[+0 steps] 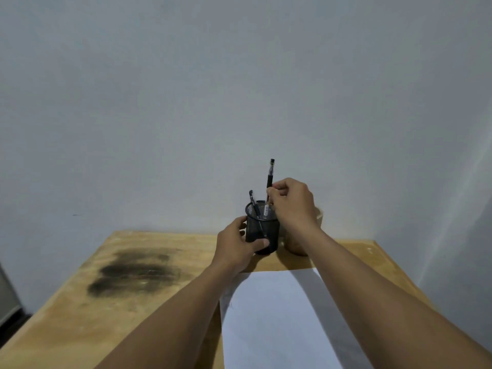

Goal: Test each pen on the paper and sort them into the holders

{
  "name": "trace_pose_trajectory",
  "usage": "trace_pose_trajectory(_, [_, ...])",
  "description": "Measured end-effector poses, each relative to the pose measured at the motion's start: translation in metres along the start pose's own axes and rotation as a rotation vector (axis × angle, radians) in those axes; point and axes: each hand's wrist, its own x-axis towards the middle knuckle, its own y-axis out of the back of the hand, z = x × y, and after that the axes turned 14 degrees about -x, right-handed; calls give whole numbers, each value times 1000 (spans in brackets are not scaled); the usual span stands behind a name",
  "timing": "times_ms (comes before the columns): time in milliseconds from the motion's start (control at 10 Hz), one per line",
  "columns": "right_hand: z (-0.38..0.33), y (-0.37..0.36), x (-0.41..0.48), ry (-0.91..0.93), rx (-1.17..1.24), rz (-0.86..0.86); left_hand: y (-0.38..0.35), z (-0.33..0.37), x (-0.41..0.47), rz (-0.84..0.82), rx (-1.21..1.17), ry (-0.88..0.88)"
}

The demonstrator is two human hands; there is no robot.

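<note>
the left hand (235, 247) grips the black mesh holder (262, 230) from its left side, thumb across the front and fingers curled round the back, holding it steady on the wooden table (80, 302). the right hand (291, 202) is above the holder's mouth, its thumb and fingertips pinching a pen (270, 177) about midway along the barrel. this pen stands nearly upright, its lower end inside the rim and its dark upper end sticking up against the wall. a second pen (253, 201) leans in the same holder, tilted to the left. a tan holder (319, 213) stands just beside the black one on the right, mostly hidden behind the right wrist, and what it contains cannot be seen. the sheet of paper (279, 315) lies flat nearer the person, between the forearms. any scribbles on it are too faint to make out. a dark stain (133, 272) marks the table to the left. the step in hand looks like a pen passing through the mouth of the black holder, though one picture cannot tell whether it is going in or coming out. if it is coming out, the next move calls for a straight lift clear of the rim so the leaning pen is not dragged along, then bringing the tip down to the paper. if it is going in, the pinch only needs to loosen.
</note>
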Motion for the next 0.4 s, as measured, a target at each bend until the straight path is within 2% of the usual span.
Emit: trace_pose_trajectory(400, [10,13,-8,-20,-79,-10,-2,-3,7,-38,-3,13])
